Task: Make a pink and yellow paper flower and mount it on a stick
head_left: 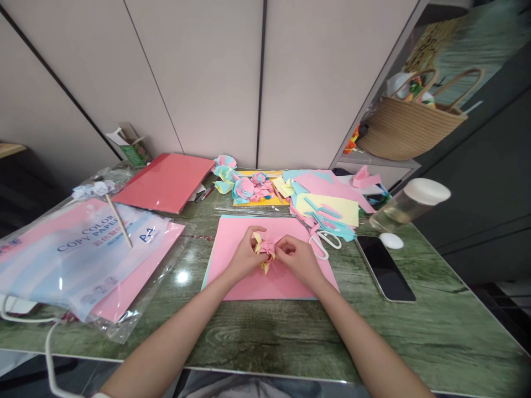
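A pink and yellow paper flower is held above a stack of pink paper sheets. My left hand is closed on its left side, thumb and fingers around the yellow petals. On the other side, my right hand pinches the flower's right edge between thumb and fingertips. White-handled scissors lie just beyond my right hand, partly over the paper stack, with their blades hidden among scraps. Thin wires stretch across the table behind the stack.
Finished paper flowers and coloured paper scraps lie at the back. Left are a bag of copy paper, a wooden stick and a red folder. Right are a phone, a white lid and a bottle.
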`<state>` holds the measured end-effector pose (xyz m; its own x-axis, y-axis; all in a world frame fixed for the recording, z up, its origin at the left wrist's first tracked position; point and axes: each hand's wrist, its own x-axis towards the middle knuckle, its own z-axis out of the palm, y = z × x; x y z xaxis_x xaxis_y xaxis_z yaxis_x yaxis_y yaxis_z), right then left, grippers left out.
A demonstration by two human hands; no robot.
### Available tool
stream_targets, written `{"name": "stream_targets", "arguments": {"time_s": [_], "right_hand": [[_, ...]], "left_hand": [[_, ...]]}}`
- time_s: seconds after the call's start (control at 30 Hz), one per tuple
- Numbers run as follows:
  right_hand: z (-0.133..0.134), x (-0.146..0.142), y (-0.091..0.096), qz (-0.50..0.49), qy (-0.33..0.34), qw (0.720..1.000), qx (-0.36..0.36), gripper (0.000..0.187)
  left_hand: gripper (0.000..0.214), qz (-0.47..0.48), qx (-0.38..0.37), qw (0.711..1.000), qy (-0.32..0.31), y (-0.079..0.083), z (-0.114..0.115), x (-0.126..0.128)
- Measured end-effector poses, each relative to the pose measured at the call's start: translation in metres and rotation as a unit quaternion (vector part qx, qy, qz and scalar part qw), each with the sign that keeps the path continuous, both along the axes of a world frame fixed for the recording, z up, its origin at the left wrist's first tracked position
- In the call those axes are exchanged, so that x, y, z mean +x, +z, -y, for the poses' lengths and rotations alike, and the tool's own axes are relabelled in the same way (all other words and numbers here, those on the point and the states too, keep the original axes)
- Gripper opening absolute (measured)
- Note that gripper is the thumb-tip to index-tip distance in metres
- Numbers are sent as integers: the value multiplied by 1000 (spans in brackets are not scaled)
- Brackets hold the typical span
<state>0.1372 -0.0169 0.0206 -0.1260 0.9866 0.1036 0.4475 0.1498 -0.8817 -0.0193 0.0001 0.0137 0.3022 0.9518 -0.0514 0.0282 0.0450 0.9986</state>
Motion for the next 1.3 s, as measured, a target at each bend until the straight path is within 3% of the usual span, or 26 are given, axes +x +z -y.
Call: {"name": "stream_targets", "arguments": {"time_s": [0.2, 0.33, 0.43, 0.7, 1.0, 1.3], "right_hand": [[-3, 1, -2, -49, 8, 999, -9, 10], [-4, -2, -3, -128, 9, 991, -32, 18], [-2, -6, -4, -135, -28, 990, -20, 23], [3, -11, -2, -114, -77, 990, 2, 18], [3, -9, 2, -119, -71, 990, -6, 19], [5, -12, 2, -104, -107, 989, 2, 17]], "left_hand": [[55, 33, -38, 999, 5, -2, -2, 1], [51, 106, -75, 990, 61, -3, -2, 2], [51, 131, -85, 984, 84, -5, 0, 3], [52, 126, -40, 986, 106, -9, 3, 7], [53, 122, -50, 987, 95, -8, 3, 6], [56, 98, 26, 986, 129, -5, 6, 9]]}}
